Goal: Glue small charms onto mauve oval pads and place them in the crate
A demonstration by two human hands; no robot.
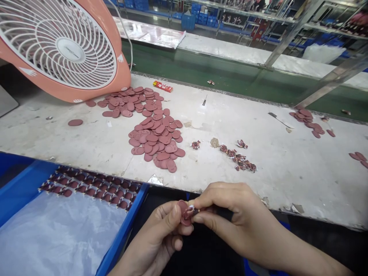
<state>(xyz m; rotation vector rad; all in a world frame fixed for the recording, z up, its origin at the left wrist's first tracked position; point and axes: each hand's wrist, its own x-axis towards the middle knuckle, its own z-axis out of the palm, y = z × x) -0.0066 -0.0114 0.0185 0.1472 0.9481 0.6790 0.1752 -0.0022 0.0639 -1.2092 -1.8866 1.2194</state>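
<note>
Just off the table's front edge, my left hand pinches a reddish-brown oval disc between thumb and fingers. My right hand grips a small painted figurine, dark red with white bits, by thumb and forefinger. The figurine lies against the disc; whether they are joined I cannot tell. A large pile of the same oval discs spreads on the table, some showing small holes. To its right lie several loose figurines in a cluster.
An orange fan stands at the back left, near a red-and-yellow packet. A blue bin at the lower left holds rows of discs with figurines and plastic sheeting. A green conveyor belt runs behind the table.
</note>
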